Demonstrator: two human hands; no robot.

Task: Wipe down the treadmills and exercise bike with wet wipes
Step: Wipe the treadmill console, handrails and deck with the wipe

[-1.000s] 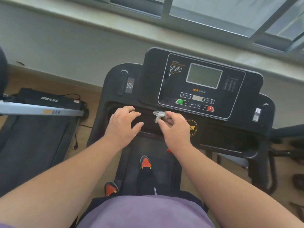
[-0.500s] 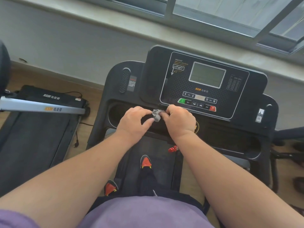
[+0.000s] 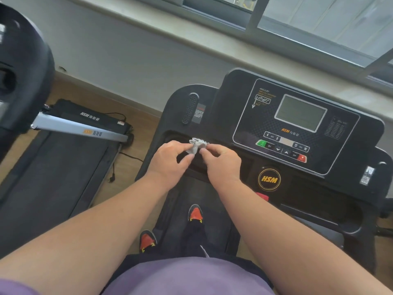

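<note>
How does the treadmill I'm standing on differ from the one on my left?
The treadmill underfoot carries a wide black console with a grey screen and coloured buttons; the left treadmill shows none, only a silver bar across its front. The one underfoot is occupied, both hands pinching a crumpled wipe above it; the left one stands untouched. Both are black and HSM-branded.

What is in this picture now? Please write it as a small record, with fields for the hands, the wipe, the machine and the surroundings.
left hand: left hand pinches the wipe
right hand: right hand pinches the same wipe
wipe: crumpled grey wet wipe, held between both hands above the console tray
machine: black treadmill, display blank
wiping: wipe not on any surface
surroundings: second treadmill on the left; window ahead
</note>
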